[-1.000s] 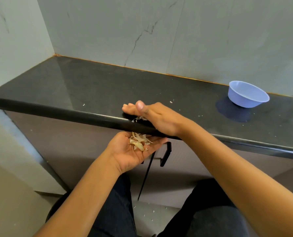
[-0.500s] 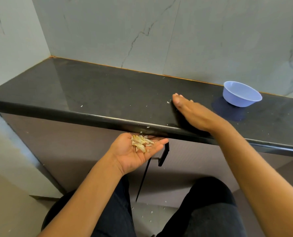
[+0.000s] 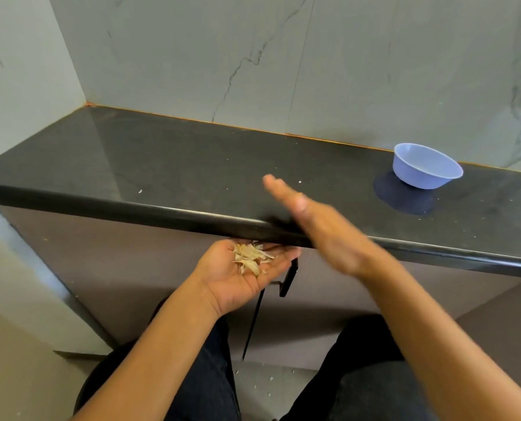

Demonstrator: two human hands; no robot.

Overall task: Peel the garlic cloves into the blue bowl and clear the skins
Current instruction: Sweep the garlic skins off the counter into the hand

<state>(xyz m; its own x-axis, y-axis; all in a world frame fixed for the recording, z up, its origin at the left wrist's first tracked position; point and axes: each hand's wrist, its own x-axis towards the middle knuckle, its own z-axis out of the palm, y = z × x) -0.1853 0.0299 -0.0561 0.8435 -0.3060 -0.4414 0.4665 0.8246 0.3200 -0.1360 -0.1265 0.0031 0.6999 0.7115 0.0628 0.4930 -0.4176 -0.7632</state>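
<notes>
The left hand (image 3: 241,268) waits just under the front edge of the tabletop (image 3: 192,165), palm up. Its fingers are relaxed and a little cupped, not clamped on anything, so the palm makes a small tray. A heap of dry garlic skins (image 3: 251,256) lies in the palm, behind the fingertips. I think the hand is so close under the edge so that skins pushed off the top will fall into it.

The right hand (image 3: 320,229) is blurred. It lies across the edge above the left palm with straight fingers kept together and holding nothing, like a flat scraper. The fingertips point out over the tabletop. This looks like the step of clearing the skins.

A few pale crumbs (image 3: 299,181) are just beyond the right fingertips, and one more (image 3: 140,191) is well apart, on their left. The blue bowl (image 3: 426,167) stands well apart on their right, near the wall, so a sweep toward the edge should not hit it. I cannot tell if cloves are inside.

The cabinet handle (image 3: 288,279) is touching or just beside the left fingertips, so there is little room there. Some small bits (image 3: 268,381) already lie on the floor.
</notes>
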